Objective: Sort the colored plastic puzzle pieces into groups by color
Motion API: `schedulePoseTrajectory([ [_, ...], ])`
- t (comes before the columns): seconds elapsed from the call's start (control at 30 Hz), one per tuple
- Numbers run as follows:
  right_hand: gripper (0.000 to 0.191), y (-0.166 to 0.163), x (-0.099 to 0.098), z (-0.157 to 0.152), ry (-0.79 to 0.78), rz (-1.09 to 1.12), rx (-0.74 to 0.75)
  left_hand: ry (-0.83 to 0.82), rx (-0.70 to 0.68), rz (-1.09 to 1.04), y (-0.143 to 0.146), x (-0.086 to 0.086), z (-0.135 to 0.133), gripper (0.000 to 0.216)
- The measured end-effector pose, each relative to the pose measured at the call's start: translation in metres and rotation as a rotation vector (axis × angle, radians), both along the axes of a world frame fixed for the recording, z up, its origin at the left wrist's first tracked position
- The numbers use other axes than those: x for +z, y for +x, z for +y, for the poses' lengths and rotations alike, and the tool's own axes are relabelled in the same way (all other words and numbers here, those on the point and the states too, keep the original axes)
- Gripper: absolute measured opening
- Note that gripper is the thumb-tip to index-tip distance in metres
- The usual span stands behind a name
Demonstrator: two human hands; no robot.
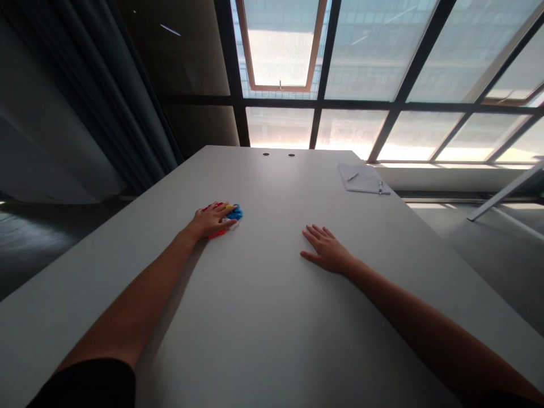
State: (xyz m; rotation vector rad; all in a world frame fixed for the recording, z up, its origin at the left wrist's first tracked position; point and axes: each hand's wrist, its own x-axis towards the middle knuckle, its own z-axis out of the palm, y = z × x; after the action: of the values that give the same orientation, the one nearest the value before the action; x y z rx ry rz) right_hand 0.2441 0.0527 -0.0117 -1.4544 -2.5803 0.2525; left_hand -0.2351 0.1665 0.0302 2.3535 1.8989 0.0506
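My left hand (212, 220) lies over a small pile of colourful pieces (235, 212) on the white table (263, 306). Blue, red, yellow and whitish parts show around and between its spread fingers; their kind is too small and too covered to make out. Palm down, my right hand (325, 249) rests on the tabletop to the right of the pile. Its fingers are stretched out, and nothing is in it.
Papers (361, 177) with pens on them lie near the table's far right edge. Two round cable holes (278, 154) sit at the far end. Beyond stand large windows (361, 62), with a dark curtain (97, 85) on the left and a white metal leg (505, 192) on the right.
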Motion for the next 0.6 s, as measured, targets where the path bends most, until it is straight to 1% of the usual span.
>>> schedulePoseTrajectory([
  [0.07,0.092,0.0,-0.001,0.001,0.002,0.023,0.002,-0.002,-0.01,0.015,0.008,0.001,-0.004,0.079],
  [0.13,0.09,0.0,-0.002,0.002,0.007,0.044,0.003,-0.002,-0.056,0.021,0.022,0.002,-0.01,0.078],
  [0.2,0.088,0.0,-0.003,0.002,0.009,0.067,0.002,-0.01,-0.134,0.01,0.042,0.002,-0.018,0.078],
  [0.3,0.08,0.002,-0.005,0.005,0.01,0.137,-0.008,-0.044,-0.267,-0.029,0.082,0.002,-0.034,0.079],
  [0.47,0.069,0.007,-0.011,0.012,0.046,0.406,-0.061,-0.082,-0.455,-0.074,0.152,0.001,-0.073,0.079],
  [0.6,0.067,0.01,-0.011,0.015,0.068,0.573,-0.136,-0.099,-0.579,-0.119,0.191,-0.001,-0.108,0.078],
])
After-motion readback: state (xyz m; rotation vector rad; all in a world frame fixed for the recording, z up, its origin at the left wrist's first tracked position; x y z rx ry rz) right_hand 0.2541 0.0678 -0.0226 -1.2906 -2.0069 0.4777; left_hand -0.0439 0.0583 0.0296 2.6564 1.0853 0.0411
